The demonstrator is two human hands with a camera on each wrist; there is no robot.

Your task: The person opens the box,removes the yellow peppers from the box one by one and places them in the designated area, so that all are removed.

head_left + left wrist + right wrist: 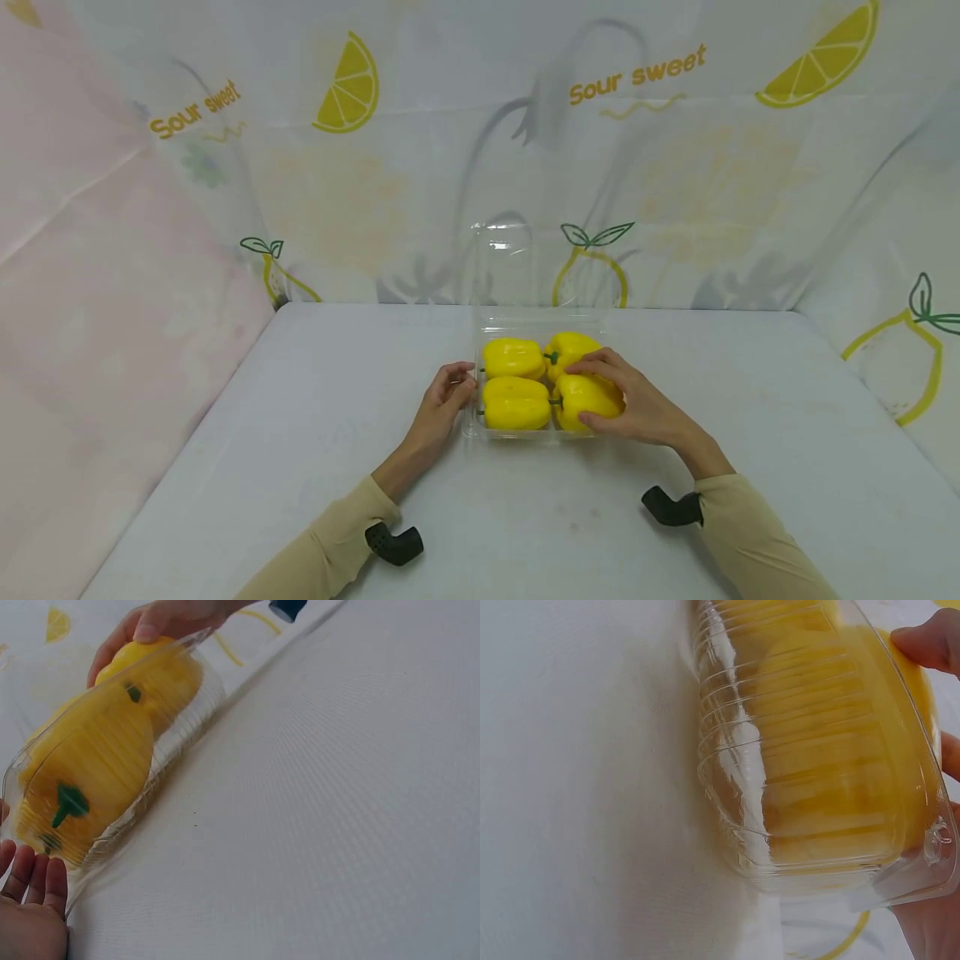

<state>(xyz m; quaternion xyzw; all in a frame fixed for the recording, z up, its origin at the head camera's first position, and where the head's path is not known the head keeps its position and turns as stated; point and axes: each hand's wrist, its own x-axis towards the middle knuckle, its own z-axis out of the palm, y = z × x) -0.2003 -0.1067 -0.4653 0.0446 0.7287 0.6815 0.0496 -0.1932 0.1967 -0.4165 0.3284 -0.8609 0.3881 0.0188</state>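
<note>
A clear plastic clamshell container [513, 434] sits on the table with its lid [502, 267] raised at the back. Inside are several yellow bell peppers with green stems: a back-left one [513, 358], a front-left one [516, 403], a back-right one [572, 348] and a front-right one [588, 400]. My right hand [630, 400] grips the front-right pepper from its right side, thumb in front and fingers over the top. At the container's left wall my left hand [444, 404] rests, its fingers [37, 881] touching the plastic in the left wrist view.
A white table [300, 483] extends around the container. Behind it hangs a pale backdrop cloth [420, 183] with lemon prints, and cloth walls rise at both sides. A black curved piece sticks out at each sleeve cuff.
</note>
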